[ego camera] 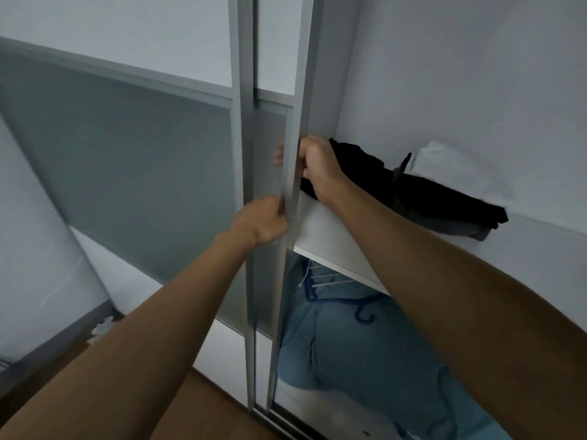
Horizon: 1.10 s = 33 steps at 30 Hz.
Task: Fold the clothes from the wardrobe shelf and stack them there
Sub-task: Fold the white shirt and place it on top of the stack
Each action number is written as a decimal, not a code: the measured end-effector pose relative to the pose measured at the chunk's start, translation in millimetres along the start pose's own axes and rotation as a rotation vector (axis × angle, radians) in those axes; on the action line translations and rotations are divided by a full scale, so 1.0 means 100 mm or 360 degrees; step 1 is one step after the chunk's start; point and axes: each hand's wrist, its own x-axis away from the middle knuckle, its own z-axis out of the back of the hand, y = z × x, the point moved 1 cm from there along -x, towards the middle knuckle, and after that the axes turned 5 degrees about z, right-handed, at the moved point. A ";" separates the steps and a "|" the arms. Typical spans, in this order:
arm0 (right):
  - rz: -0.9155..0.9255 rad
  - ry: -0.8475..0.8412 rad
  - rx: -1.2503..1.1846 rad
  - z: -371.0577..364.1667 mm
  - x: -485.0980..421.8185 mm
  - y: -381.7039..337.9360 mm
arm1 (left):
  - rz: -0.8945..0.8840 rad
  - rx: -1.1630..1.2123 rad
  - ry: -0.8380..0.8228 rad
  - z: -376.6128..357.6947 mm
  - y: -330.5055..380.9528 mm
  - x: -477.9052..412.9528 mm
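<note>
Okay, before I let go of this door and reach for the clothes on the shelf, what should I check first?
1. Hands free: not ok. The left hand and right hand both grip the sliding door by its edge.
2. Door clear of the shelf: cannot tell. The black clothes start right at the door's edge.
3. Clothes within reach: ok. They lie just past the right hand.
4. Clothes folded: not ok. The black ones are a crumpled heap; the white cloth behind looks folded.
5. Room to stack: ok. White shelf board shows in front of the heap.
</note>
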 end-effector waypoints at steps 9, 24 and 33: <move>0.0043 0.0138 -0.0225 0.06 0.16 0.16 | -0.0092 0.0120 -0.0048 -0.05 0.02 0.08; 0.0081 0.0151 -0.0126 1.42 1.12 -0.21 | -0.0780 -0.0182 -0.0360 -0.61 1.05 0.58; 0.0112 0.0360 -0.0111 2.51 1.96 -0.50 | -0.1532 -0.0241 0.0095 -0.94 1.86 1.01</move>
